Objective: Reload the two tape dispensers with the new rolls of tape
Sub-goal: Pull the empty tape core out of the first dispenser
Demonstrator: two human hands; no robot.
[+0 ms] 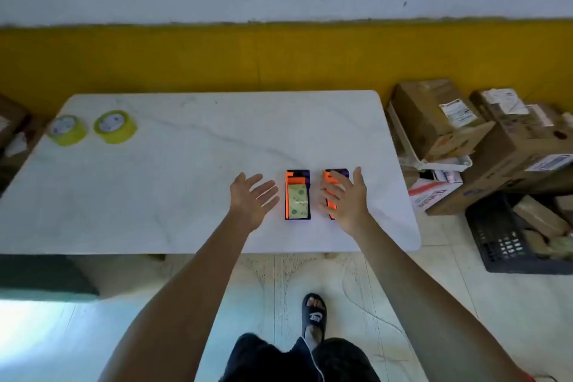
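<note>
Two orange and dark purple tape dispensers stand side by side near the front right of the white marble table (186, 195). The left dispenser (297, 194) carries a pale roll. The right dispenser (334, 178) is partly hidden under my right hand (347, 198), which hovers over it with fingers spread. My left hand (252, 198) is open, palm turned inward, just left of the left dispenser and apart from it. Two new yellow-green tape rolls, one (66, 130) at the table's edge and one (115, 126) beside it, lie flat at the far left corner.
Stacked cardboard boxes (440, 118) and a black plastic crate (511, 235) crowd the floor right of the table. A yellow and grey wall runs behind. A dark green object (43, 276) sits below the table's left front edge. My sandalled foot (314, 313) stands on the tiled floor.
</note>
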